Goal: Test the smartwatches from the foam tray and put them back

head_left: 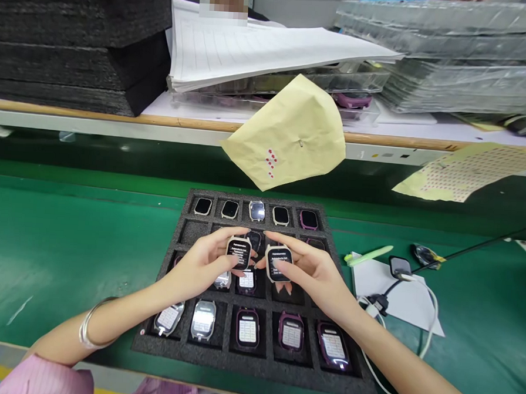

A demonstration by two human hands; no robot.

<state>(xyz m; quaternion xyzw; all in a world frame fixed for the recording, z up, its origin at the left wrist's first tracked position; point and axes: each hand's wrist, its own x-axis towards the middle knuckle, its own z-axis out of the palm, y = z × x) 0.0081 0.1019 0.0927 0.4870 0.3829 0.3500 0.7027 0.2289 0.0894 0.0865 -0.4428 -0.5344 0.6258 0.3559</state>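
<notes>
Watches point(241, 247) sit side by side over the tray point(210, 354), our left hand point(209, 256) gripping one, our right hand point(310, 267) the other, thumbs point(220, 266) at lit screens point(279, 254); we do well touching lightly, steadying edges.

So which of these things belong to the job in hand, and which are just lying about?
Apparently in the job:
Left watch, in the left hand
Right watch, in the right hand
Foam tray, holding more watches

Probably just lying about:
Green pen-like object and white paper
Yellow sheets, hanging at the shelf edge
Stacked black slabs
</notes>
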